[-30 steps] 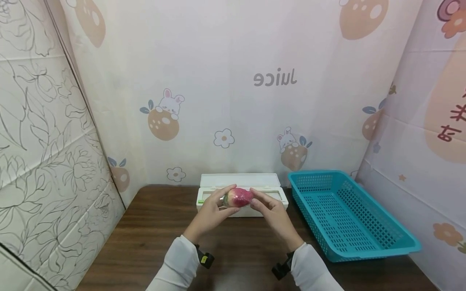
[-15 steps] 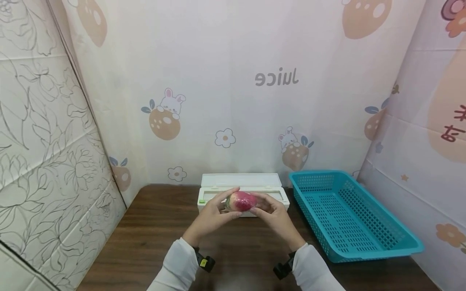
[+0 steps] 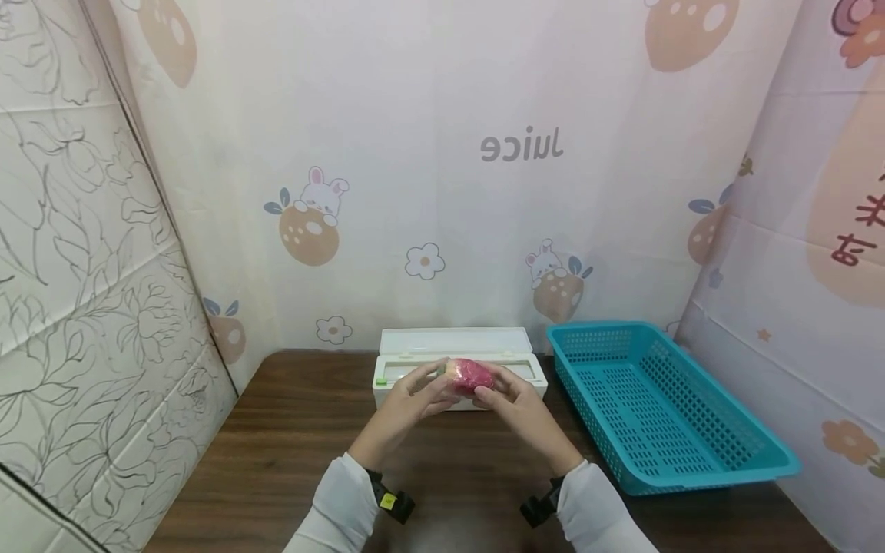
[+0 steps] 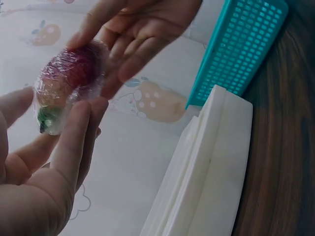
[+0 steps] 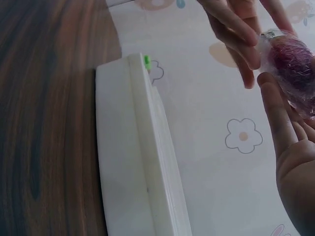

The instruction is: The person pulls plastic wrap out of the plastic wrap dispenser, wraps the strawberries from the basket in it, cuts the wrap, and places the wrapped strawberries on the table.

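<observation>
A pink-red fruit [image 3: 470, 375], yellowish toward its green stem end, is wrapped in clear plastic film and held up between both hands. My left hand [image 3: 408, 401] pinches its green end with thumb and fingers. From the other side, my right hand [image 3: 520, 407] holds the red end, thumb toward me and fingers behind. In the left wrist view the film on the fruit [image 4: 61, 83] looks creased and shiny, loosest near the stem. Behind the hands stands a white box with a raised lid [image 3: 456, 341], probably a cling film dispenser, with a green slider [image 3: 381, 381] at its left.
A turquoise plastic basket [image 3: 691, 482] stands to the right on the dark wooden table [image 3: 276, 461]. Printed fabric [image 3: 429, 153] hangs behind the table and along both sides.
The wrapped fruit has shifted slightly right and turned a little between the fingers. The right fingers now reach further around its red end. The box and basket stay put.
</observation>
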### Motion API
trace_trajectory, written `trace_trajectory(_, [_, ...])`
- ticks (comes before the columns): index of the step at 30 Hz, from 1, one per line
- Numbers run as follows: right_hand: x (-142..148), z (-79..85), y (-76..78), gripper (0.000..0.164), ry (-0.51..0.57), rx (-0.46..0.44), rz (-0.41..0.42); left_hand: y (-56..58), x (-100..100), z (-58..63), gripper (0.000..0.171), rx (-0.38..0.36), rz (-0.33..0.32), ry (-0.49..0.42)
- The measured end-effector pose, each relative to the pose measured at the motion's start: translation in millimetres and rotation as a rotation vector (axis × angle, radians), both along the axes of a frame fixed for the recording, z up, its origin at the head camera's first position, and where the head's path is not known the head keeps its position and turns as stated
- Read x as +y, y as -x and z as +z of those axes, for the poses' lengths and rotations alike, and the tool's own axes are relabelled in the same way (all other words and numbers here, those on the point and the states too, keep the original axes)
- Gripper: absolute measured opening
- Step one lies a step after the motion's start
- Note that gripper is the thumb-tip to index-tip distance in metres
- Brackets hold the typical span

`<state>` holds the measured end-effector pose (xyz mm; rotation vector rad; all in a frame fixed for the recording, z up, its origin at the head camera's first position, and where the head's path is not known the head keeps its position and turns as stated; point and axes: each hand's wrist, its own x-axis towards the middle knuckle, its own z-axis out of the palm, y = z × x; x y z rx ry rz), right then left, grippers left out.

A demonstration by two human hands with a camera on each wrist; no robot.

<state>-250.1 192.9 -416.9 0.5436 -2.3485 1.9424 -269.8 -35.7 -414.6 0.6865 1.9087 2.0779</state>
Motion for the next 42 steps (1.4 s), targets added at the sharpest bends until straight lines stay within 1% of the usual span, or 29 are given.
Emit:
trace_trajectory(1, [0.3, 0.1, -0.4, 0.051, -0.005, -0.004, -0.004, 0.5, -0.4, 0.3, 0.052, -0.024, -0.015, -0.030])
trace_trajectory(2, [0.7, -0.1, -0.6, 0.053, -0.015, -0.012, -0.006, 0.5, -1.1, 0.8, 0.050, -0.032, -0.029, -0.049])
trace_trajectory(4, [1.2, -0.5, -1.2, 0.056, -0.033, -0.030, -0.015, 1.0, -1.9, 1.5, 0.049, -0.035, -0.040, -0.055])
trace_trajectory(8, [1.9, -1.8, -2.7, 0.061, -0.051, -0.056, -0.031, 1.3, -2.4, 1.9, 0.051, -0.044, -0.035, -0.027])
trace_trajectory(10, [2.4, -2.9, -3.8, 0.062, -0.051, -0.065, -0.044, 1.5, -1.2, 1.7, 0.053, -0.048, -0.021, 0.006])
trace_trajectory(12, [3.0, -4.1, -4.7, 0.060, -0.047, -0.066, -0.056, 1.7, 0.7, 1.7, 0.053, -0.010, -0.008, 0.027])
trace_trajectory(13, [3.0, -4.6, -4.7, 0.059, -0.046, -0.063, -0.060, 1.8, 1.4, 1.7, 0.053, 0.026, 0.014, 0.046])
trace_trajectory(15, [3.0, -5.2, -4.4, 0.057, -0.030, -0.058, -0.057, 2.0, 2.4, 1.5, 0.051, 0.100, 0.078, 0.076])
trace_trajectory(17, [2.9, -5.5, -3.9, 0.056, -0.021, -0.052, -0.060, 2.3, 3.1, 0.6, 0.048, 0.170, 0.143, 0.073])
trace_trajectory(19, [2.7, -5.3, -3.4, 0.056, -0.007, -0.052, -0.060, 2.5, 3.8, -1.1, 0.044, 0.221, 0.201, 0.067])
trace_trajectory(22, [2.1, -4.0, -3.8, 0.054, 0.008, -0.048, -0.070, 1.2, 6.9, -3.3, 0.039, 0.258, 0.221, 0.036])
trace_trajectory(24, [0.8, -2.9, -4.4, 0.053, 0.033, -0.040, -0.057, -0.3, 10.2, -5.2, 0.038, 0.273, 0.227, 0.024])
trace_trajectory(29, [-3.2, -2.2, -6.7, 0.051, 0.089, -0.023, -0.043, -2.7, 17.8, -10.6, 0.037, 0.277, 0.252, -0.024])
trace_trajectory(31, [-4.4, -2.6, -7.4, 0.052, 0.088, -0.019, -0.054, -2.4, 18.0, -11.9, 0.038, 0.261, 0.254, -0.025])
trace_trajectory(34, [-5.3, -3.5, -7.4, 0.053, 0.074, -0.009, -0.062, -2.3, 14.3, -13.0, 0.043, 0.186, 0.233, 0.005])
trace_trajectory(35, [-5.3, -3.8, -7.2, 0.053, 0.066, -0.002, -0.067, -2.2, 12.7, -13.2, 0.046, 0.145, 0.205, 0.006])
trace_trajectory(36, [-5.1, -4.0, -6.8, 0.052, 0.056, 0.007, -0.075, -1.9, 11.4, -13.1, 0.049, 0.092, 0.161, -0.005])
trace_trajectory(39, [-4.8, -4.1, -5.6, 0.051, 0.044, 0.019, -0.083, -1.4, 9.0, -11.6, 0.055, -0.044, 0.043, -0.075])
trace_trajectory(41, [-4.7, -4.4, -5.1, 0.052, 0.031, 0.016, -0.086, -0.5, 8.4, -10.0, 0.055, -0.094, -0.013, -0.127])
trace_trajectory(42, [-4.6, -4.5, -5.1, 0.053, 0.026, 0.007, -0.088, -0.2, 8.3, -8.8, 0.054, -0.107, -0.028, -0.147])
